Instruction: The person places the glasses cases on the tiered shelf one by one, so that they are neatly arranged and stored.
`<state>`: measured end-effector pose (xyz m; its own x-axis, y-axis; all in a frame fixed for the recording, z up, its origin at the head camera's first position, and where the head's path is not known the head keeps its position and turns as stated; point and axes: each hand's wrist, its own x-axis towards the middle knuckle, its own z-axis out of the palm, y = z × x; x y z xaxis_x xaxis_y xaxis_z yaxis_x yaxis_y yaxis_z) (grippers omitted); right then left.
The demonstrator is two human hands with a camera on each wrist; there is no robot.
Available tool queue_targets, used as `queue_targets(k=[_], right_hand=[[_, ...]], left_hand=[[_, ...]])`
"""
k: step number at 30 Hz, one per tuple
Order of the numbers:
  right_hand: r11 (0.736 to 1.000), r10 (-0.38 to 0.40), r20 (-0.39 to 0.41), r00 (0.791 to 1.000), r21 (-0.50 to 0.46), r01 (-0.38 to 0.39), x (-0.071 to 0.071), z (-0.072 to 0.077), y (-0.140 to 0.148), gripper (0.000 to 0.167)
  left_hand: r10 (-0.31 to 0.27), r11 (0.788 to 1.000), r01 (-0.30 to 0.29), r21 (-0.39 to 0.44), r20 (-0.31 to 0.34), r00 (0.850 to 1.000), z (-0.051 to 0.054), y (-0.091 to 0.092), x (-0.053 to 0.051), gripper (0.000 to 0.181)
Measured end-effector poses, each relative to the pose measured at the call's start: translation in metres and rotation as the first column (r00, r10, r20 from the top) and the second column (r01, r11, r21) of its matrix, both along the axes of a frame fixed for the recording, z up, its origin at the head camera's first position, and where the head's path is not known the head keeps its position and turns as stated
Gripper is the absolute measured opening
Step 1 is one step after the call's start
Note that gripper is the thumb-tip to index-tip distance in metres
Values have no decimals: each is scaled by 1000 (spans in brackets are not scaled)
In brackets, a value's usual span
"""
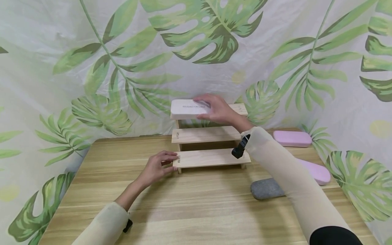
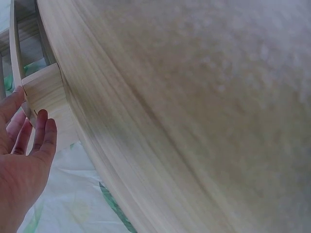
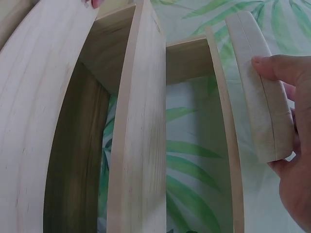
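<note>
A three-tier light wooden shelf (image 1: 206, 158) stands toward the table's back. My left hand (image 1: 154, 169) grips the left end of its lowest tier, with thumb and fingers at the board's edge; the left wrist view shows that hand (image 2: 24, 155) against the wooden end piece (image 2: 46, 92). My right hand (image 1: 218, 109) holds a white case (image 1: 186, 109) with printed lettering at the left part of the top tier. In the right wrist view, the thumb of my right hand (image 3: 291, 116) presses the case (image 3: 260, 87), and a narrow gap shows between case and top board (image 3: 226, 111).
On the right of the wooden table (image 1: 183, 211) lie a pink case (image 1: 292, 139) at the back, another pink case (image 1: 316, 173) and a grey case (image 1: 266, 189), both partly behind my right sleeve. A leaf-patterned cloth (image 1: 122, 51) hangs behind the table.
</note>
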<state>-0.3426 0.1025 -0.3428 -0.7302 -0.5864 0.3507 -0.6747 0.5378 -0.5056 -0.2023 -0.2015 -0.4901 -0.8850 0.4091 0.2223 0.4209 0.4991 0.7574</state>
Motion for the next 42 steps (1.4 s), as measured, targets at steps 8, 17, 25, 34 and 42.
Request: queue_targets(k=[8,17,25,34,42], right_hand=[[1000,-10,25,1000,-10,11,-5,-3,-8,70],[999,-17,63,998,-38,20,-10,-6,-11,68],[1000,6,83,997,-30,-3,-14,-11,-16,70],[1000,31,72,997,-3,-31,-17,-13,-22,69],[999,47,31,998,11,-47,-20,-14,-26,62]], left_hand=[[0,1000,0,-7,1,1000,1,0,-1,39],[2,1000,-2,-21,9,1000,3,1,-1,40],[7,999,-7,-32,13,1000,2,1,-1,41],[5,999,-5,-35,11,1000,3,-1,0,41],[13,999,-12,-35,29,1000,2,0,-1,41]])
